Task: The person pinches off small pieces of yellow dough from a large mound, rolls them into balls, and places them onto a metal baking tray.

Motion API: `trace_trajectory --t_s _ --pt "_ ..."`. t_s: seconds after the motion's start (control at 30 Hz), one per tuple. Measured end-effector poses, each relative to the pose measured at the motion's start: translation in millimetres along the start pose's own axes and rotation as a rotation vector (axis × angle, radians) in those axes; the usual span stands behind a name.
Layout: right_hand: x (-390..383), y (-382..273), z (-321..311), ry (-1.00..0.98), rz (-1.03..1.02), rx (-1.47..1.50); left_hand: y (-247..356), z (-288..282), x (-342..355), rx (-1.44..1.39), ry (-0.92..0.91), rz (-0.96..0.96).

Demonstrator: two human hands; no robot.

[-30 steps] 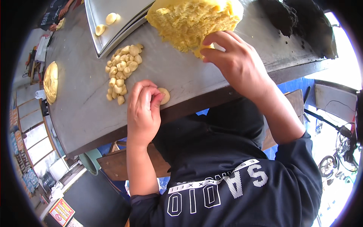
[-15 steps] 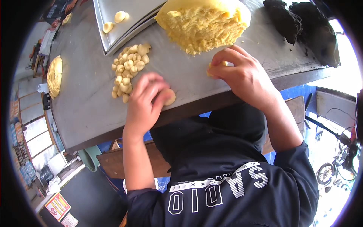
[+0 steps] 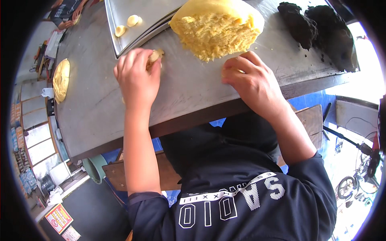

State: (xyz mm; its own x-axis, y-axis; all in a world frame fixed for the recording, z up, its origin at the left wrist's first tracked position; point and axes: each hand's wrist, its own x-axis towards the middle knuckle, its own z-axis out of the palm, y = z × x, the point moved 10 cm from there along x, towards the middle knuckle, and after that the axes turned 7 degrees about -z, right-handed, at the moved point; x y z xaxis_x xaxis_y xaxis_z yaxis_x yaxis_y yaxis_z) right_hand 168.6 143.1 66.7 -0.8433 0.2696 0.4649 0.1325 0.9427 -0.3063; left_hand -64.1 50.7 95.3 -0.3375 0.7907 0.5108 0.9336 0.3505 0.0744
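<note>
A small bit of dough [image 3: 241,72] is held in the right hand [image 3: 246,76], whose grip is closed around it so that only a yellow sliver is shown, just in front of a big yellow mound [image 3: 217,34]. The mound's torn side is turned toward the person, probably so that it can be reached easily. Pale dough balls [image 3: 156,55] are partly covered by the left hand [image 3: 136,74]; its fingers are curled over them, but whether its grip is clamped on any cannot be told. Beyond them, two round pieces [image 3: 133,20] are set well apart in a metal tray [image 3: 120,10], perhaps so that sticking is avoided. Dark lumps [image 3: 331,38] are kept to the right and a flat yellow round [image 3: 61,80] to the far left of the smooth grey tabletop [image 3: 193,94]. At the far left corner, a co-worker's hand [image 3: 75,15] is seen; below, a wooden bench [image 3: 116,176] and a green tub [image 3: 94,170] are placed.
</note>
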Motion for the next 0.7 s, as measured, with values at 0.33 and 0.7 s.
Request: trace_trajectory --t_s 0.33,0.7 --pt "10.7 0.1 0.0 -0.056 0.036 -0.067 -6.4 -5.6 -111.3 -0.306 -0.187 -0.029" --pt "21.5 -2.3 17.2 -0.052 -0.033 -0.147 49.0 -8.1 -9.2 -0.147 -0.251 0.271"
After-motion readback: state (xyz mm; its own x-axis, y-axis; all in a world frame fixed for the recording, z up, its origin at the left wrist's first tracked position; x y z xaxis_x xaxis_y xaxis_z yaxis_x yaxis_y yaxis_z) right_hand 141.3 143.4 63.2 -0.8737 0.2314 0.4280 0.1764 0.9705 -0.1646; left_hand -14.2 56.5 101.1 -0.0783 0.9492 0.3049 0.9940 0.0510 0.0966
